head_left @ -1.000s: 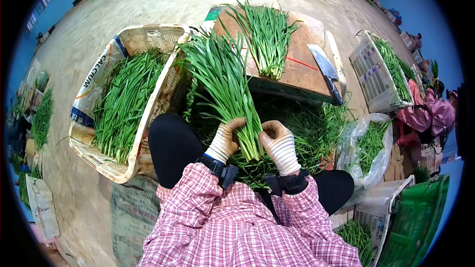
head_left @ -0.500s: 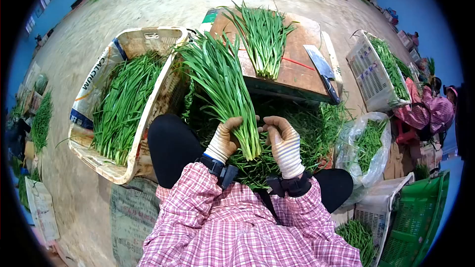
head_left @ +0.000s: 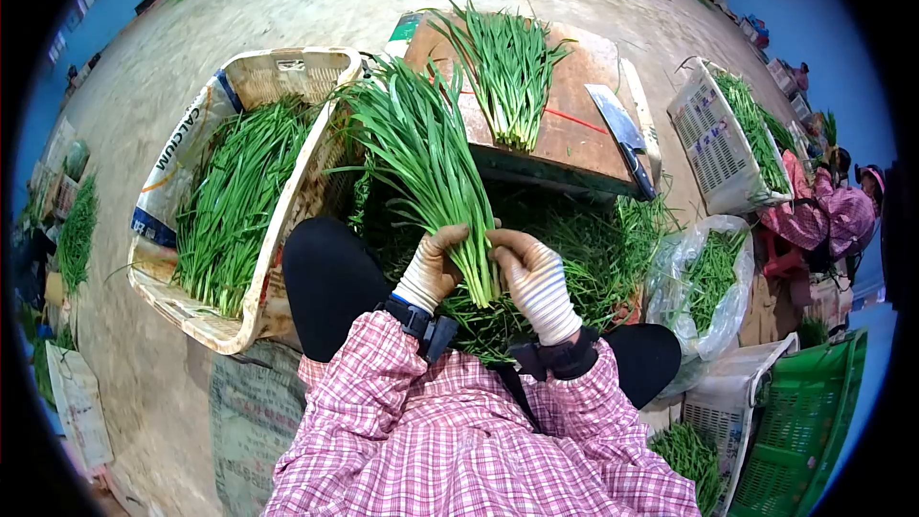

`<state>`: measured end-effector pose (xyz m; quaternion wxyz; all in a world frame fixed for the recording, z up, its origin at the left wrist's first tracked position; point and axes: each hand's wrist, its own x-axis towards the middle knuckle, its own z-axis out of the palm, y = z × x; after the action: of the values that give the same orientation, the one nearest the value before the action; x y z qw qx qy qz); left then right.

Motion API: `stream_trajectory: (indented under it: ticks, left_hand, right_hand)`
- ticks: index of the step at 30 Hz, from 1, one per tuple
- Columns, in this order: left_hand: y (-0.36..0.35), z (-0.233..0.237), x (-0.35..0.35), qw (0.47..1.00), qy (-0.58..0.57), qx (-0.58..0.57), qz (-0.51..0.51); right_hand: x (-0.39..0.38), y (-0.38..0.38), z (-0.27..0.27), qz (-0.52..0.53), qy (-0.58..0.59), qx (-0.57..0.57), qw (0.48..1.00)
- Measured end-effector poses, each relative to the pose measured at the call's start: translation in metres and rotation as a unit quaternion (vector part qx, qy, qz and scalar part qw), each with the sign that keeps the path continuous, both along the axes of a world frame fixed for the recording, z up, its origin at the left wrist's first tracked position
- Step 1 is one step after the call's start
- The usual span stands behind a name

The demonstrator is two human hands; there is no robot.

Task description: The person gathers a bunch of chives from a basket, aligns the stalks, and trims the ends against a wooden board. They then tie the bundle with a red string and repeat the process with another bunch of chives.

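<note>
My left hand (head_left: 434, 266), in a stained striped work glove, is closed round the lower stalks of a bunch of garlic chives (head_left: 421, 155). The leaves lean up and away to the left, and the pale stalk ends point down toward my lap. At the right edge of the same stalks, my right hand (head_left: 532, 280) has its gloved thumb and fingers pinched together; the exact stalks between them are partly hidden. Beyond the bunch, another pile of chives (head_left: 514, 77) lies on a wooden board (head_left: 574, 158), with a knife (head_left: 620, 134) to its right.
A white crate (head_left: 251, 311) full of chives stands at my left knee. Loose trimmings (head_left: 565, 249) lie below the board. On the right are a clear plastic bag (head_left: 661, 302) of greens, a white basket (head_left: 713, 148), a green crate (head_left: 804, 412) and a co-worker (head_left: 842, 215).
My right hand has moved left from beside the bunch and now touches its stalks, fingers drawn together. My left hand keeps its hold, and the bunch has shifted slightly.
</note>
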<state>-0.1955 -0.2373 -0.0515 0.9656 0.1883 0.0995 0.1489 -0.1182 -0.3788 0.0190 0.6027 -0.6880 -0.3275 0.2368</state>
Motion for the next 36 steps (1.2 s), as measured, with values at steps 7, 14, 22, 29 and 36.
stream_trajectory:
  ticks: [7, 14, 22, 29, 36]
  left_hand:
    - [0.002, -0.006, -0.002, 1.000, 0.018, 0.006, -0.001]
    - [-0.008, 0.017, -0.008, 0.999, 0.004, 0.024, 0.023]
    - [-0.003, 0.002, -0.007, 1.000, 0.019, 0.009, 0.004]
    - [-0.005, 0.008, -0.008, 0.997, 0.012, 0.071, 0.010]
    - [-0.010, 0.005, -0.002, 0.993, 0.014, 0.101, 0.067]
  right_hand:
    - [0.002, 0.006, 0.008, -0.020, -0.088, -0.122, 0.988]
    - [-0.002, 0.012, 0.003, -0.019, -0.194, -0.110, 0.975]
    - [-0.004, 0.013, 0.001, -0.055, -0.085, -0.082, 0.991]
    - [-0.003, 0.012, 0.002, -0.042, -0.118, -0.104, 0.987]
    - [-0.010, 0.013, 0.001, -0.051, -0.061, -0.060, 0.995]
